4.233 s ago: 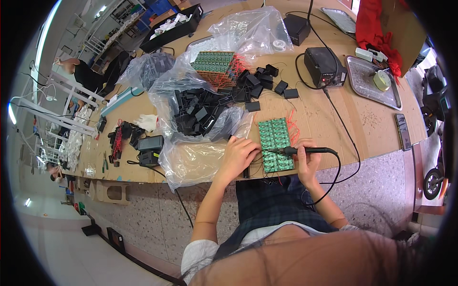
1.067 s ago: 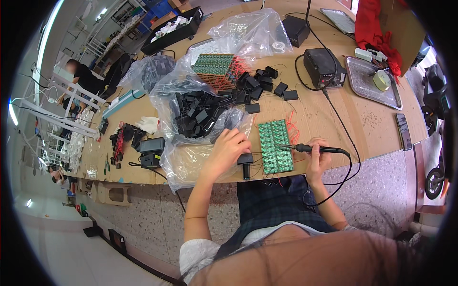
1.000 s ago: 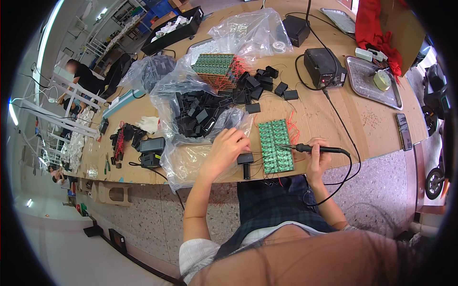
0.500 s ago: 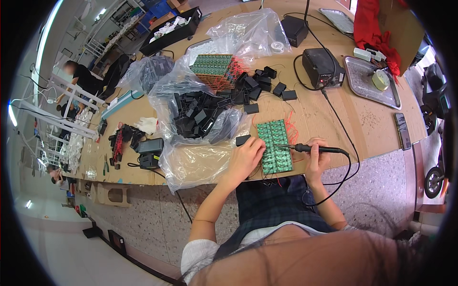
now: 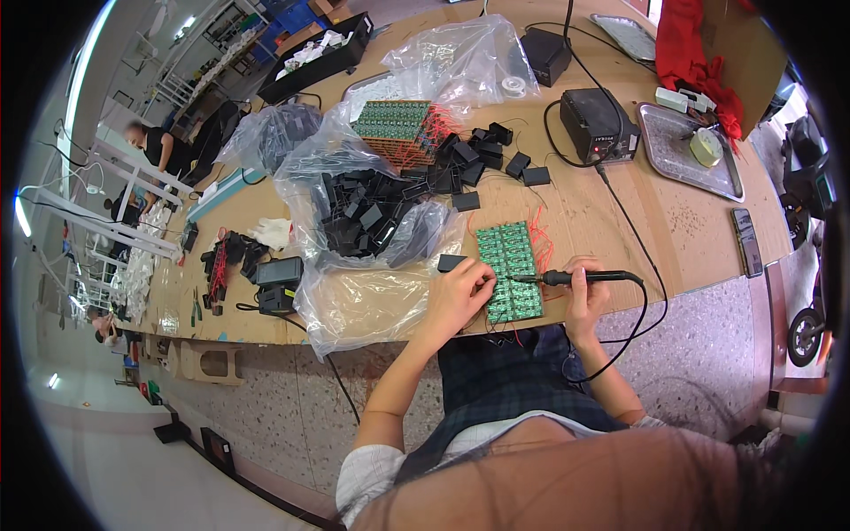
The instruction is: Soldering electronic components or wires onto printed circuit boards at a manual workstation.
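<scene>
Green circuit-board panel [image 5: 509,271], rectangular, gridded with small units and red wire leads at its edges, lies flat near the front edge of the wooden table [image 5: 673,221], centre frame. Left hand [image 5: 457,294] rests on the panel's left edge, fingers curled, pinching at the board. Right hand [image 5: 584,296] is closed around one black soldering iron [image 5: 580,278], tip on the panel. One loose black box [image 5: 451,262] sits just left. Clear crinkled plastic bag [image 5: 372,301] beside it. One black soldering station [image 5: 600,124] upper right. Speckled terrazzo floor below.
</scene>
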`<action>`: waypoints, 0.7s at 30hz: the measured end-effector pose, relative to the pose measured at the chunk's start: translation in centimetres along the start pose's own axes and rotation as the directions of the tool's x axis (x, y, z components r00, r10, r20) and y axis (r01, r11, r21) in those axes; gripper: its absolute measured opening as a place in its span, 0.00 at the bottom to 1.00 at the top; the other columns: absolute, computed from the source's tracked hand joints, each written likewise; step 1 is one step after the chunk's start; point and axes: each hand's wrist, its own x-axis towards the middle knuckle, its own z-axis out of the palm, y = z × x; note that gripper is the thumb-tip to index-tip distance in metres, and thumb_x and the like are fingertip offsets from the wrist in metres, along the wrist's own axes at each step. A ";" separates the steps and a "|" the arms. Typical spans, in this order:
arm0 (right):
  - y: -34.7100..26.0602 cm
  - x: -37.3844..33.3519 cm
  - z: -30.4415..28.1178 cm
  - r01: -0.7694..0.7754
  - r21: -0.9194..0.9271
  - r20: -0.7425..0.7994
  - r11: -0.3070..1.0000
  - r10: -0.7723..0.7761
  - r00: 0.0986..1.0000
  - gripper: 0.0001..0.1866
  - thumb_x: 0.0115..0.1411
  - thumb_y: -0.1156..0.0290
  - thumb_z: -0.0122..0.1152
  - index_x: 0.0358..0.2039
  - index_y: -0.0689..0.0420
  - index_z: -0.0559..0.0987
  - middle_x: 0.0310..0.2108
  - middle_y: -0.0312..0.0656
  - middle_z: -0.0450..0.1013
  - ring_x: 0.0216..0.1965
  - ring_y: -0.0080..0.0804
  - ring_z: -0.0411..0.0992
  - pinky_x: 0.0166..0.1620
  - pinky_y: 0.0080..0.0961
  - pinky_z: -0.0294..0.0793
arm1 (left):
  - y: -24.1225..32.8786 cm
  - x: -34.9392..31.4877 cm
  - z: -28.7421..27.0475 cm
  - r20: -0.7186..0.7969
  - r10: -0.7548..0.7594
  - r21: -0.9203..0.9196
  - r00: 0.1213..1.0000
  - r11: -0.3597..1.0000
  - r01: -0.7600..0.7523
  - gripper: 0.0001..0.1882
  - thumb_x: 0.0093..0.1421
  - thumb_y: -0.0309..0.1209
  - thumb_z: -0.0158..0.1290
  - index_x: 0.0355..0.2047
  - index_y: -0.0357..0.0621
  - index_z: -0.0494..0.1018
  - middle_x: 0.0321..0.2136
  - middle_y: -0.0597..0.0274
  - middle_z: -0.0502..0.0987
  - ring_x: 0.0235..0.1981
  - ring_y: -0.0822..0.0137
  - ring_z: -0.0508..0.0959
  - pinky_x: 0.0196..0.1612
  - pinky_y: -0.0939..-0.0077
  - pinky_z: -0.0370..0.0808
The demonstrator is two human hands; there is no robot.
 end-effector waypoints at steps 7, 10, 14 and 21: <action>0.3 0.0 -0.2 0.010 -0.006 0.004 1.000 -0.010 1.000 0.03 0.67 0.78 0.49 0.35 0.63 0.71 0.34 0.44 0.71 0.35 0.29 0.70 0.41 0.25 0.71 | 0.0 0.0 -0.1 0.047 -0.022 0.026 0.999 0.999 0.021 0.05 0.57 0.27 0.60 0.32 0.46 0.74 0.28 0.63 0.75 0.26 0.59 0.81 0.26 0.67 0.75; 0.4 0.0 -0.2 0.025 -0.033 0.010 0.999 -0.025 1.000 0.04 0.67 0.78 0.49 0.35 0.63 0.71 0.34 0.44 0.71 0.35 0.28 0.70 0.41 0.25 0.71 | 0.0 -0.1 -0.1 0.032 0.005 0.026 0.999 1.000 -0.006 0.04 0.57 0.28 0.60 0.32 0.47 0.75 0.27 0.63 0.75 0.26 0.58 0.81 0.26 0.65 0.74; 0.3 -0.1 0.0 0.025 -0.029 0.014 0.999 -0.024 1.000 0.04 0.67 0.78 0.50 0.35 0.63 0.72 0.34 0.45 0.71 0.35 0.29 0.70 0.41 0.25 0.70 | -0.2 -0.2 -0.1 0.036 0.003 0.064 0.999 0.998 -0.005 0.04 0.57 0.29 0.60 0.32 0.47 0.76 0.27 0.63 0.74 0.25 0.58 0.80 0.25 0.65 0.74; 0.2 0.0 -0.1 0.025 -0.059 0.016 0.998 -0.024 1.000 0.04 0.67 0.77 0.50 0.34 0.63 0.72 0.34 0.44 0.72 0.34 0.28 0.70 0.40 0.24 0.70 | -0.2 -0.2 -0.1 0.031 0.023 0.059 0.999 0.998 -0.025 0.04 0.57 0.29 0.60 0.32 0.48 0.76 0.28 0.63 0.74 0.23 0.57 0.79 0.25 0.64 0.73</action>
